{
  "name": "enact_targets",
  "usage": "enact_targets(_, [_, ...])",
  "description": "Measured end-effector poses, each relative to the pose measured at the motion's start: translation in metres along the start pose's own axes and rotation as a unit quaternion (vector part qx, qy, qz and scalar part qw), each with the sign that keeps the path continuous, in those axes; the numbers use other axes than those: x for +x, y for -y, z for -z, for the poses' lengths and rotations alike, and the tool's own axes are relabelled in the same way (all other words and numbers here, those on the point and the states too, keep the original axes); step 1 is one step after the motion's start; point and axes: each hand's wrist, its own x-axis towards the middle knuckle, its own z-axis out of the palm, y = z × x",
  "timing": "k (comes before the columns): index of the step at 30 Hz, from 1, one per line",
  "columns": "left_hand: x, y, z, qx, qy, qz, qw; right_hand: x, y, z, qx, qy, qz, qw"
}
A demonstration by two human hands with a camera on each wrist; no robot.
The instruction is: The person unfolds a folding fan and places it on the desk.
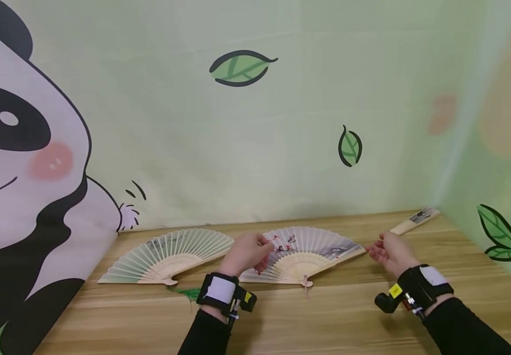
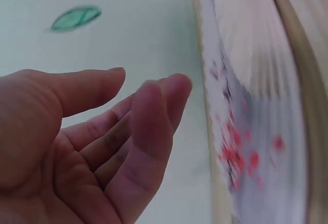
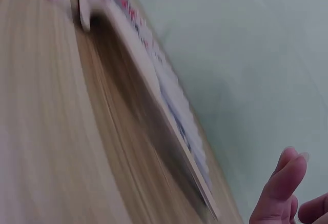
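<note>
Two spread folding fans lie side by side on the wooden table. The one with red blossoms on pale pleats [image 1: 295, 241] is in the middle. A pale green fan [image 1: 171, 249] lies to its left. My left hand [image 1: 248, 251] hovers over the blossom fan's left part; in the left wrist view its thumb and fingers [image 2: 148, 116] are apart with nothing between them. Beside the right end of that fan is my right hand [image 1: 390, 252], fingers loosely bent. The right wrist view shows its fingertips [image 3: 294, 162] apart from the fan's outer rib [image 3: 174, 131].
A folded fan [image 1: 415, 220] lies at the table's back right corner, behind my right hand. A green tassel [image 1: 189, 293] trails from the green fan, and a pink cord [image 1: 307, 291] hangs at the blossom fan's pivot. A printed backdrop [image 1: 282, 162] stands behind the table [image 1: 317, 325].
</note>
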Motion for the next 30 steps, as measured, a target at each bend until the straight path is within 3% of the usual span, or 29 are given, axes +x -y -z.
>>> enact_targets(4, [0.019,-0.025,-0.014,-0.002,0.029,-0.019,0.9994,0.017,0.017,0.019,-0.040,-0.041,0.014,0.998])
enact_targets(8, [0.036,-0.047,-0.033,-0.011,0.049,-0.035,0.9981,0.031,0.027,0.034,-0.100,-0.085,0.044,0.990])
enact_targets(11, [0.046,-0.061,-0.050,-0.010,0.058,-0.048,0.9971,0.040,0.032,0.044,-0.163,-0.103,0.065,0.979])
enact_targets(13, [0.053,-0.069,-0.062,-0.008,0.061,-0.054,0.9966,0.046,0.034,0.051,-0.222,-0.109,0.077,0.966])
enact_targets(16, [0.065,-0.078,-0.082,-0.017,0.064,-0.061,0.9960,0.056,0.035,0.061,-0.324,-0.104,0.092,0.936])
enact_targets(19, [0.077,-0.087,-0.101,-0.022,0.062,-0.062,0.9959,0.065,0.038,0.068,-0.423,-0.085,0.110,0.895])
enact_targets(21, [0.085,-0.092,-0.114,-0.021,0.061,-0.062,0.9960,0.070,0.040,0.071,-0.494,-0.064,0.124,0.858])
enact_targets(25, [0.099,-0.103,-0.137,-0.037,0.063,-0.048,0.9962,0.076,0.046,0.073,-0.587,-0.042,0.147,0.795])
enact_targets(26, [0.102,-0.106,-0.143,-0.039,0.063,-0.045,0.9963,0.076,0.048,0.072,-0.601,-0.042,0.149,0.784])
enact_targets(30, [0.111,-0.115,-0.164,-0.046,0.069,-0.031,0.9961,0.072,0.055,0.068,-0.629,-0.048,0.146,0.762])
